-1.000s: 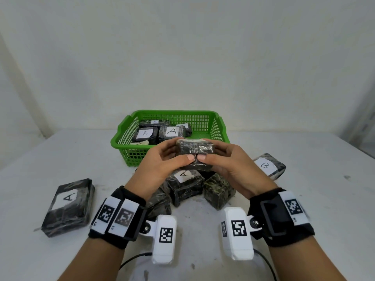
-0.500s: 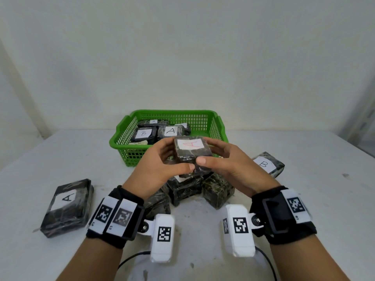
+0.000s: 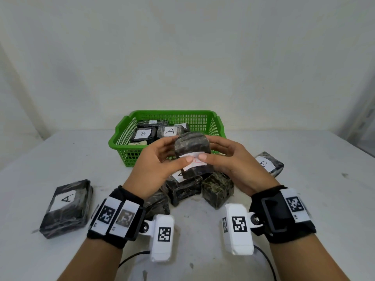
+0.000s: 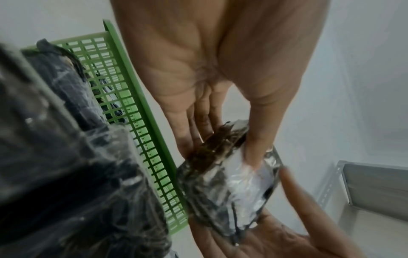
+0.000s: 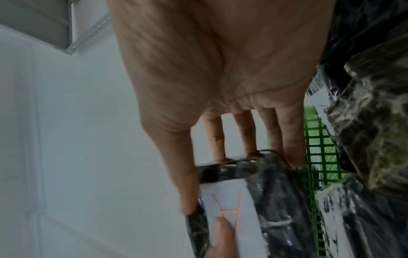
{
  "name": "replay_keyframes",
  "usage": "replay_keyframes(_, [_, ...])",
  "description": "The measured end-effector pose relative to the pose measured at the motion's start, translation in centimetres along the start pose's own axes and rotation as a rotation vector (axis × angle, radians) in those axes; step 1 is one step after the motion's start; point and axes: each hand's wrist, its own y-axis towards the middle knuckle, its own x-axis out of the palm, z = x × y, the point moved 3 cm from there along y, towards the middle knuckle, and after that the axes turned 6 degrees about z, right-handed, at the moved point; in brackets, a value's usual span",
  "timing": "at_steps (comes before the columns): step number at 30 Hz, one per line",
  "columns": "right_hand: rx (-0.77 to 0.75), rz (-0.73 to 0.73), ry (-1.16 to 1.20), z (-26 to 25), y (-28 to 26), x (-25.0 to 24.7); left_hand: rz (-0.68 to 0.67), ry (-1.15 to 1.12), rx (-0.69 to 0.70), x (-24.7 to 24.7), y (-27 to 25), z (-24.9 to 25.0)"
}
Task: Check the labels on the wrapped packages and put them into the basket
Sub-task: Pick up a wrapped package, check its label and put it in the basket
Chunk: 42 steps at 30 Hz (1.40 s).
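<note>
Hands: left hand [image 3: 156, 165] and right hand [image 3: 231, 161] pinch one wrapped package [image 3: 192, 153] between them, thumbs on its label [image 3: 195, 163], fingers curled behind; it is lifted above the table, just in front of the basket.
Label risk: both thumbs cover part of the red letter; it looks like an A in the right wrist view [image 5: 227, 207], but a covered stroke could cause a misread.
Grip risk: the film wrap looks slick; a light thumb pinch may let the package slide and fall.
Pile below: loose packages [image 3: 217, 189] sit right under the hands; a drop would land on them and scatter them, hiding labels.
Side packages: package A [image 3: 67, 207] and package B [image 3: 267, 164] lie well apart, likely safe.
Basket: green basket [image 3: 121, 145] already holds several; a careless toss may strike the near rim or bury the labels showing.
</note>
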Motion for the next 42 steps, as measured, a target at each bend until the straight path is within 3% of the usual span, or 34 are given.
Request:
replay_keyframes(4, [0.128,-0.079,-0.004,-0.6,-0.7,0.6,-0.030,0.004,0.054,0.1,0.0,-0.2])
replay_keyframes(7, [0.149,-0.030,0.004,-0.6,-0.8,0.7,-0.074,0.002,0.068,0.3,-0.2,0.0])
replay_keyframes(12, [0.076,0.033,0.030,-0.1,-0.3,0.4,-0.164,0.016,-0.093,0.7,-0.5,-0.2])
replay_keyframes(17, [0.091,-0.030,0.080,-0.3,-0.5,1.0,-0.124,0.021,-0.107,0.4,-0.3,-0.4])
replay_keyframes(22, [0.060,0.020,0.058,-0.6,-0.5,0.6,-0.138,-0.006,-0.133,0.5,-0.3,-0.5])
replay_keyframes(42, [0.105,-0.018,0.117,-0.4,-0.6,1.4,-0.065,-0.112,-0.231,0.4,0.0,-0.8])
